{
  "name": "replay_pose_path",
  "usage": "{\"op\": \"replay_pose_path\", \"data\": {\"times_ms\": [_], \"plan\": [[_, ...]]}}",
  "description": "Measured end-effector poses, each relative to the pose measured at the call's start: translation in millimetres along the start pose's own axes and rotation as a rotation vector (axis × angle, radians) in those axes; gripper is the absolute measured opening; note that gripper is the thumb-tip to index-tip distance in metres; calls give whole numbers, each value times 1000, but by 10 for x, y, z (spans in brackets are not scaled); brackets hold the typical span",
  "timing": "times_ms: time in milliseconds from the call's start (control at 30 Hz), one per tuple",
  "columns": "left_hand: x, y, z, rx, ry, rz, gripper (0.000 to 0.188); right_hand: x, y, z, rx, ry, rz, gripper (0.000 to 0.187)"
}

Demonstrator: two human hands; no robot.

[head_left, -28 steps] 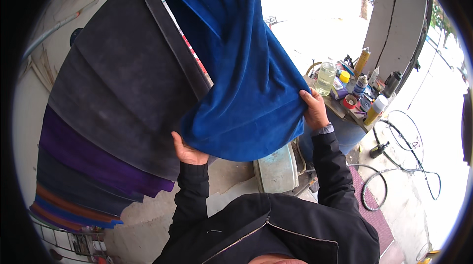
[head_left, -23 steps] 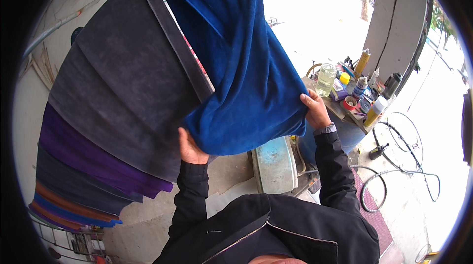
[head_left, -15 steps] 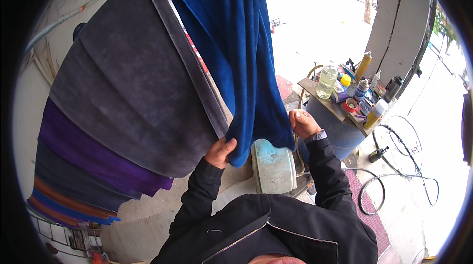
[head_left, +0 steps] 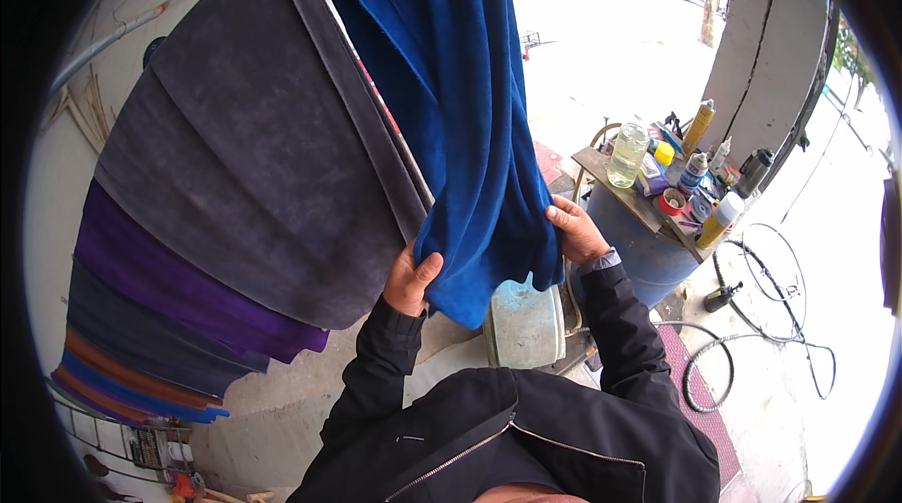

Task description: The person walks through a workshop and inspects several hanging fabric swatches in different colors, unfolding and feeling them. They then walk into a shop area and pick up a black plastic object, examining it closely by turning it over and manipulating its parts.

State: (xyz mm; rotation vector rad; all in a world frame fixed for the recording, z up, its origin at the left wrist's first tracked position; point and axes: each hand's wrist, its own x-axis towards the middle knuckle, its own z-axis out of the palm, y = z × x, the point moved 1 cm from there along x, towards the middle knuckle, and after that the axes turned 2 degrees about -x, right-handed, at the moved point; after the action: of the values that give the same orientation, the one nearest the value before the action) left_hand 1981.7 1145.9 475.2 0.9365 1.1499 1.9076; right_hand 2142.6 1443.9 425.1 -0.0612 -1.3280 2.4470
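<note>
A blue towel hangs down from the top of the view, in soft vertical folds. Its left edge is gripped by my left hand, thumb across the front and the other fingers behind the cloth. On the opposite edge, slightly higher, my right hand pinches the fabric between thumb and fingers. Between the two hands the cloth sags, and its lower hem falls in a loose point below them. Close by on the left, a large grey cloth hangs beside the blue one.
More hanging cloths, among them a purple one, line the left side. Behind the towel's hem stands a worn pale container. To the right, bottles and tape crowd a board on a blue barrel. A black hose coils on the floor.
My left hand has shifted slightly left and up along the edge. The right hand has closed further onto the towel and moved slightly. The hem now hangs lower in the middle.
</note>
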Motion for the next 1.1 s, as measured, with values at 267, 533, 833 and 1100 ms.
{"op": "replay_pose_path", "data": {"times_ms": [267,533,833,1100], "plan": [[73,-235,-116,291,124,51,50,-5,-136,-104,-366,284,-220,37],[187,-697,-229,518,73,58,55,141,85,-716,-939,590,-443,32],[224,-1082,-306,878,117,6,56,133,613,-1264,-927,679,-350,32],[161,-1184,106,957,-8,-181,55,285,702,-763,-1040,562,-280,34]]}}
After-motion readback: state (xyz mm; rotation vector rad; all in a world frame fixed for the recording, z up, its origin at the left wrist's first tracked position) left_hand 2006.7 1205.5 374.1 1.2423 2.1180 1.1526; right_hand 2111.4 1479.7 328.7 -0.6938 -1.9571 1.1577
